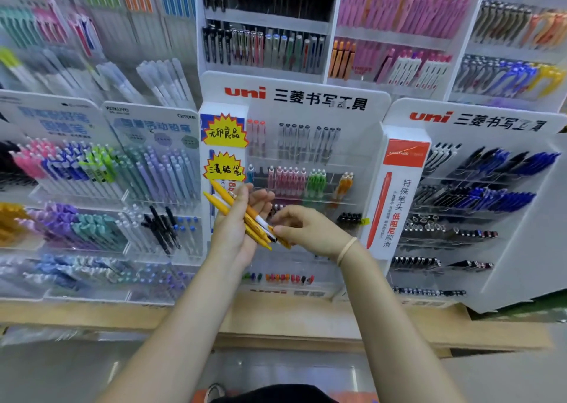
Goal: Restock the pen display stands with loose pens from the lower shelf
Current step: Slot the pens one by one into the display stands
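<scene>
You stood before the uni display stand [294, 145], its orange slot [343, 184] nearly empty. Your left hand [236, 227] clasped the bundled orange pens [242, 215] while your right hand [303, 227] pinched one tip. Best to draw that single pen free, keeping your left grip firm.

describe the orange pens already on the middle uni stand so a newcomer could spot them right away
Start at the middle uni stand, the white board with the red logo straight ahead. In its second row, the orange pens stand at the right end, just past the green pens. They are the only orange ones in that row, with white caps.
</scene>
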`<state>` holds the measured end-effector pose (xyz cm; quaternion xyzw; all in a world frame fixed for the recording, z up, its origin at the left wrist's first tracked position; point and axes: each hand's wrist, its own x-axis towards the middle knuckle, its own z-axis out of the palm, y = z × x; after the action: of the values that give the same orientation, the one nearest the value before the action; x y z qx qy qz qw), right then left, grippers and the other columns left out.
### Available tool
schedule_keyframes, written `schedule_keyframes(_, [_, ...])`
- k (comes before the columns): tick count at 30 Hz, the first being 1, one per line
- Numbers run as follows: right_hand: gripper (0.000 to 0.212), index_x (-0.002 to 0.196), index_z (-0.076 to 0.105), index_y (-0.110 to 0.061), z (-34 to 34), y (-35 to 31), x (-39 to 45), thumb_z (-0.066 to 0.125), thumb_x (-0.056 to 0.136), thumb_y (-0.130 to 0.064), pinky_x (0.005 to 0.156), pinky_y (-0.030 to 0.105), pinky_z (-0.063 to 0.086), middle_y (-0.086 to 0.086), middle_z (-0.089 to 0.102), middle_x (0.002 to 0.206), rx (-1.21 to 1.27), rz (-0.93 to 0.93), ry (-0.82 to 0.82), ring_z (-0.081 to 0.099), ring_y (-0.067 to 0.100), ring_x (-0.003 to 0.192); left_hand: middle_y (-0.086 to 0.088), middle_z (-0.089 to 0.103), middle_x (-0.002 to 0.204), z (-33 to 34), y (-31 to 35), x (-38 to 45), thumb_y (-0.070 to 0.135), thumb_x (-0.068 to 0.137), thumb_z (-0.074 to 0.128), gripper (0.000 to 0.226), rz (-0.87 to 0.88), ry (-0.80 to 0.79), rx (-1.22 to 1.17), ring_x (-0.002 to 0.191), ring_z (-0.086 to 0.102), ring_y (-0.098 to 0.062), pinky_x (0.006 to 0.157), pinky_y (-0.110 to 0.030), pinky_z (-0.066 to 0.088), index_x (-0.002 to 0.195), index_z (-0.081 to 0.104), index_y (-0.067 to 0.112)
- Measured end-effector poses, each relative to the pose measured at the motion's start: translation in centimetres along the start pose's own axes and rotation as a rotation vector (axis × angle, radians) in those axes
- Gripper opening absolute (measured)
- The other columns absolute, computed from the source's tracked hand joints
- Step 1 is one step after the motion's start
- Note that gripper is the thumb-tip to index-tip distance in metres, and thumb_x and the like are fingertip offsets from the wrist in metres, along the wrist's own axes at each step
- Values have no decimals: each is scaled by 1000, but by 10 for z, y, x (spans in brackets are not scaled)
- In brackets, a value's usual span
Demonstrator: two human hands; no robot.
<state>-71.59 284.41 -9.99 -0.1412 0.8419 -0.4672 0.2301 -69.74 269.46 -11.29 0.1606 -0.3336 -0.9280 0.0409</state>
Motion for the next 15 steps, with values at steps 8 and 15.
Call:
schedule_keyframes(8, [13,105,68,-6,17,10,-4,62,96,-13,64,31,53,1,61,73,220,-27,238,58,13,66,-17,76,101,-27,-4,-5,19,103,53,21,-70,11,238,97,74,-32,79,-37,62,112,64,3])
schedule_keyframes(15, [13,91,60,-11,3,19,-24,72,89,-14,49,29,41,-1,55,61,424,5,495,47,18,54,1,59,62,-37,-7,-20,27,95,68,17,-70,68,658,44,47,-11,43,-22,42,100,69,11])
